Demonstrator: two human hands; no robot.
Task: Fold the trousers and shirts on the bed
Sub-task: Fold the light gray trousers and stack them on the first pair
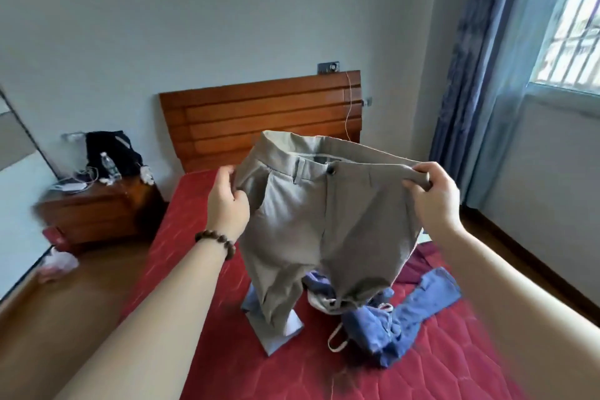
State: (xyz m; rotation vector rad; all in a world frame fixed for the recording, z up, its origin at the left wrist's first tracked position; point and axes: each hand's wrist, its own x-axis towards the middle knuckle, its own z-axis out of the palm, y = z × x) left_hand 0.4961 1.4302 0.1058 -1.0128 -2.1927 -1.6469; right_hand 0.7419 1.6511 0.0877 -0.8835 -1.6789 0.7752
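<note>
Hands: left hand (227,201) and right hand (431,195) pinch waistband corners of grey-beige cotton trousers (324,221) above red quilted bed (201,286).
Technique: likely align leg seams before lowering.

A home bedroom: red-quilted bed (201,269), wooden headboard (259,120), nightstand (97,211), curtained window (565,19).

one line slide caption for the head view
Both hands, left hand and right hand, hold grey trousers up by the waistband over a red bed.
</note>
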